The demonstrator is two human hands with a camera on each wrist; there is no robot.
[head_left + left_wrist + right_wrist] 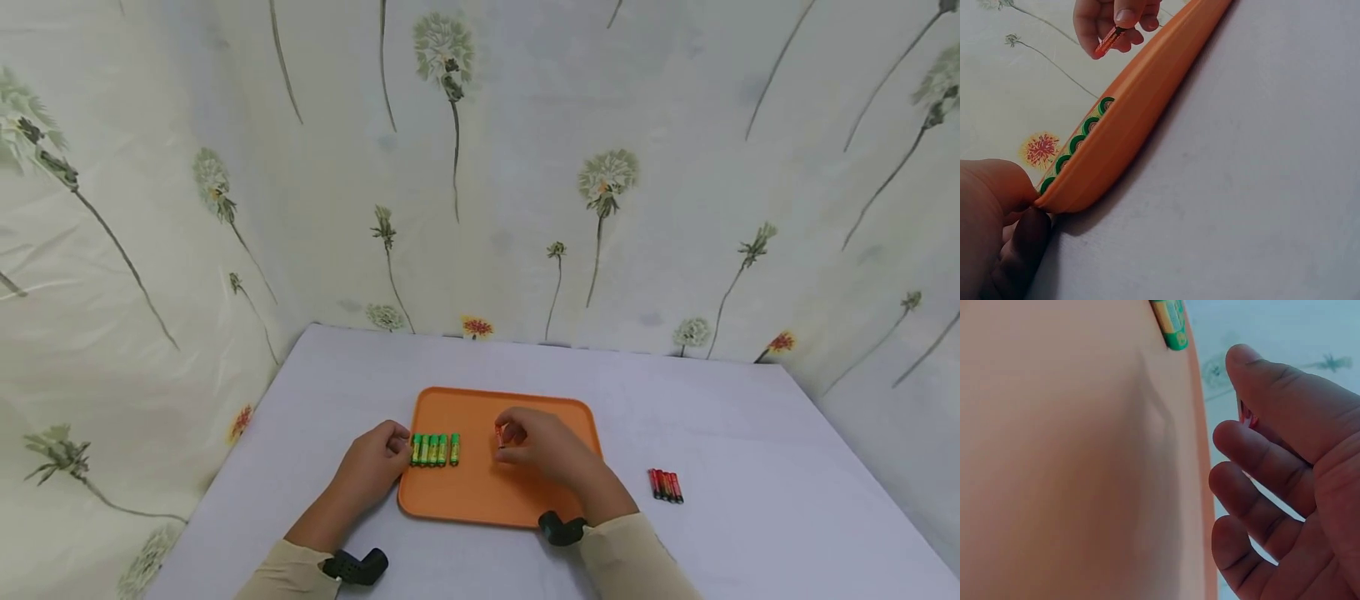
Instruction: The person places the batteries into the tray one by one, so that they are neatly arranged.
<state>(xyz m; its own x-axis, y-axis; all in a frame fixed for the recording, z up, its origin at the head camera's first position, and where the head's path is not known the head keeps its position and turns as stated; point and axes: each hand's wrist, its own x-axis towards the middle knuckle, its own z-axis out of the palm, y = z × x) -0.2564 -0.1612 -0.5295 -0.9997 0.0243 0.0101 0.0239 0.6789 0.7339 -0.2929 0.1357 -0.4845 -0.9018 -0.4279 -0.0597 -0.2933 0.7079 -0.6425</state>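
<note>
An orange tray lies on the white-covered table. At its left edge my left hand pinches the rim between thumb and finger, as the left wrist view shows. Several green batteries stand side by side in a row along the tray's left part, the rightmost one slightly apart. Above the middle of the tray, my right hand holds a red battery between thumb and fingers. In the right wrist view the thumb and fingers mostly hide that battery.
Several red-and-black batteries lie together on the table, right of the tray. A flower-patterned sheet hangs behind and along the sides of the table. Both wrists carry black devices.
</note>
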